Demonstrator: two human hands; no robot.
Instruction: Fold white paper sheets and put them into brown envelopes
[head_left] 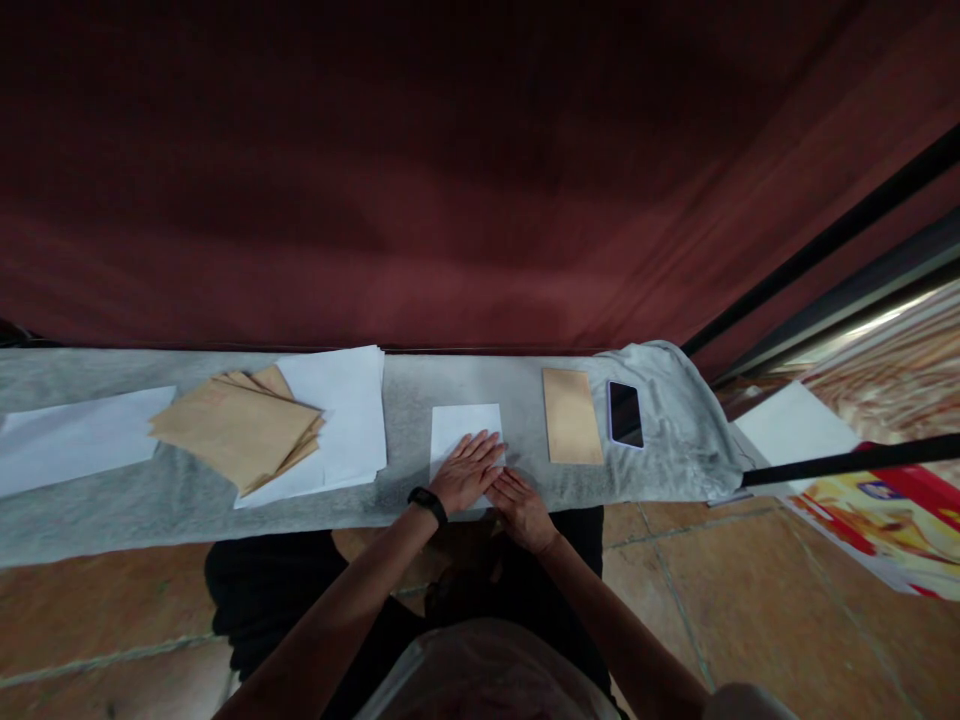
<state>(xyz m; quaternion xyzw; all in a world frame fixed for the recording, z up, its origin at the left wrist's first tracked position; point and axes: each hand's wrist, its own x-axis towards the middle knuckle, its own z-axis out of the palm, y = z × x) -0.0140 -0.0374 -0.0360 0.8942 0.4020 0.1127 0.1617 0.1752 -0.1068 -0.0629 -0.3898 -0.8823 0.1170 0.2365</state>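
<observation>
A folded white sheet of paper (463, 420) lies on the grey cloth-covered surface in front of me. My left hand (470, 470), with a dark band at the wrist, rests flat on it, fingers stretched out toward the upper right. Against its fingertips, at the sheet's lower right edge, lies my right hand (521, 508), its fingers extended and close together. The hands partly cover the lower half of the paper. To the right of them is a single brown envelope (572, 415).
A fanned pile of brown envelopes (232, 425) lies on a stack of white paper (345, 410) to the left. Farther left is another white sheet (82, 435). A phone (625, 414) sits at the right. A colourful printed box (892, 515) stands beyond a black bar (855, 460).
</observation>
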